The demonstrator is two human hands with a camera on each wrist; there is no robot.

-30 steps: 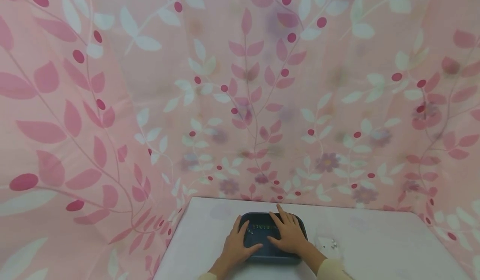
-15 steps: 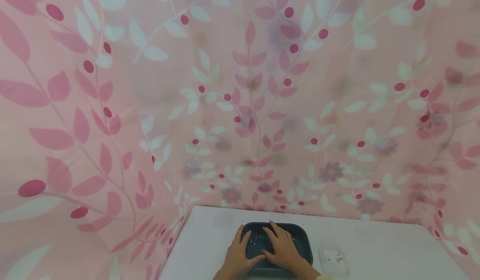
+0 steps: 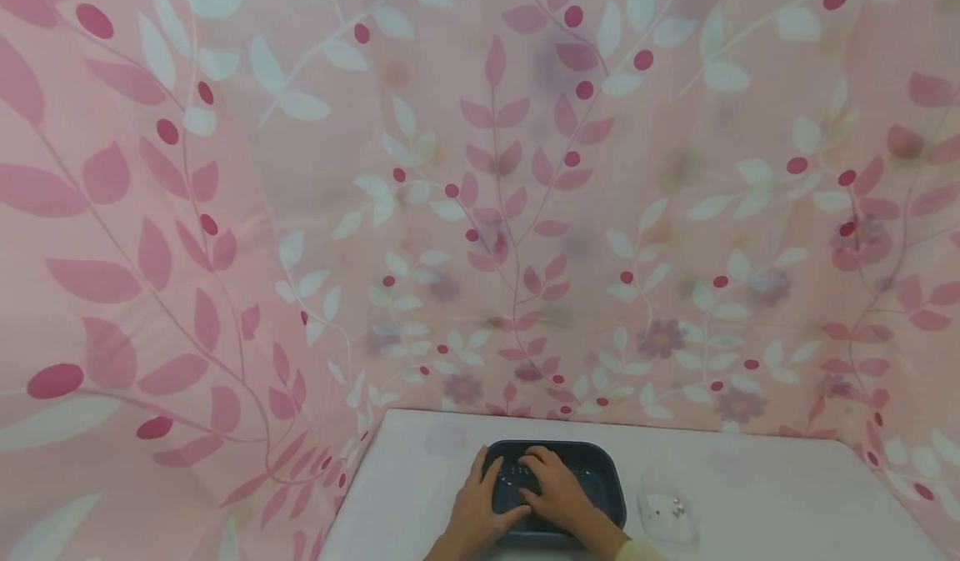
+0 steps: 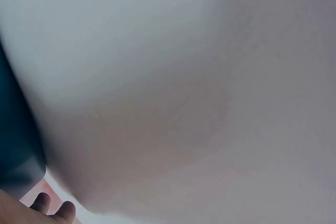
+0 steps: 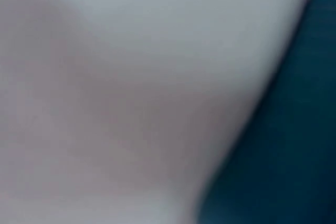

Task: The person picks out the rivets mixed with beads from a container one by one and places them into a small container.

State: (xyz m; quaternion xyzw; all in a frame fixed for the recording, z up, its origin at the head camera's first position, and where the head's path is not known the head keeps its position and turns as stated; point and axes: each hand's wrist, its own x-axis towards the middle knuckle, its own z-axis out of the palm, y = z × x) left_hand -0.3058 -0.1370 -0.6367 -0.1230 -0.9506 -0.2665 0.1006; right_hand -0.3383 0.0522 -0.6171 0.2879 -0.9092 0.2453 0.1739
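Note:
A dark blue rectangular tray [image 3: 606,479] sits on the white table. Small green and shiny pieces [image 3: 517,470], too small to identify, lie inside it towards the far left. My left hand [image 3: 480,501] is at the tray's left side, fingers spread and bent a little, its thumb reaching over the tray. Over the tray's middle is my right hand [image 3: 558,493], fingers loosely bent with the tips beside the small pieces. Whether either hand pinches a piece is hidden. In the left wrist view, fingertips [image 4: 64,212] show by the tray's corner; the right wrist view has only the tray's side.
Right of the tray stands a clear plastic container [image 3: 663,526] with several small silvery pieces in it. The white table [image 3: 765,494] extends further to the right. A pink floral curtain [image 3: 510,211] hangs behind and at both sides.
My right hand has shifted left across the tray, towards the left hand, and its fingers are more bent. The left hand stays at the left side. The head view has tilted slightly.

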